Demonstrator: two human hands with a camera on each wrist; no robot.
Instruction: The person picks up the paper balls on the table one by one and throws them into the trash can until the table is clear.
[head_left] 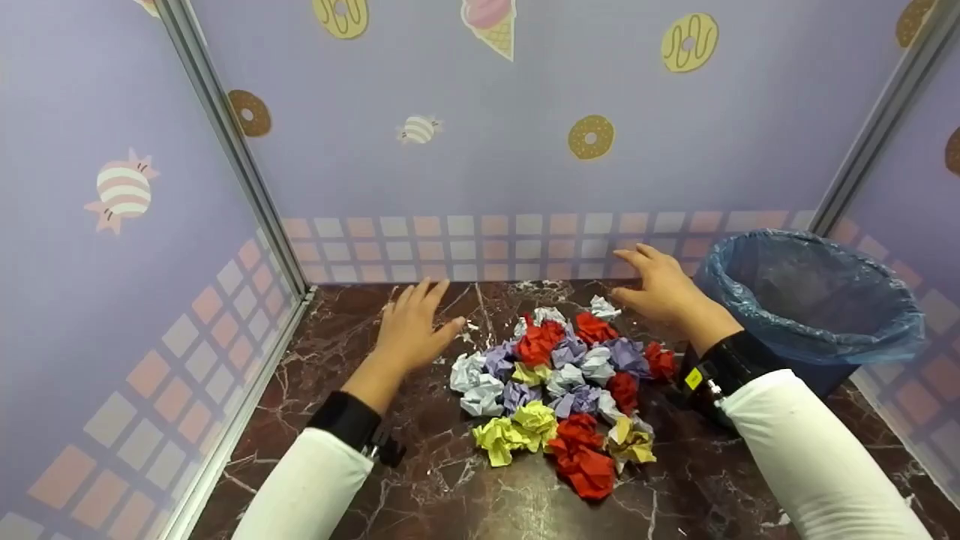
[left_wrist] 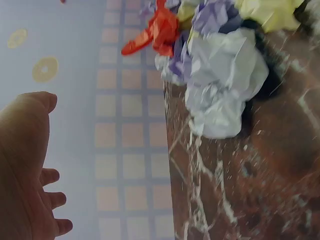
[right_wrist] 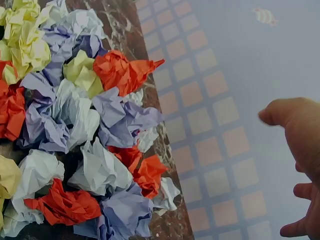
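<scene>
Here's the heap of crumpled paper [head_left: 565, 380], sprawled over the dark marbled table [head_left: 420, 480] between the two hands! Left hand [head_left: 409, 326] sits beyond the heap's left edge, grip wide, fingers loose, thumb apart. Right hand [head_left: 660, 289], by the heap's far right corner, also shows a wide grip, thumb well clear of the fingers.

Around them: a dark bin [head_left: 825, 375] at the right, blue liner [head_left: 885, 334] folded over its rim, and the right forearm crosses in front of its near left side. Behind it all, the patterned wall [head_left: 487, 172] closes off the table's far edge.

Now the count! One bin, two hands, and in the heap at least five red pieces [head_left: 540, 343], four yellow [head_left: 499, 441], five purple [head_left: 576, 401] and six white [head_left: 481, 395]; overlaps hide the exact totals.
</scene>
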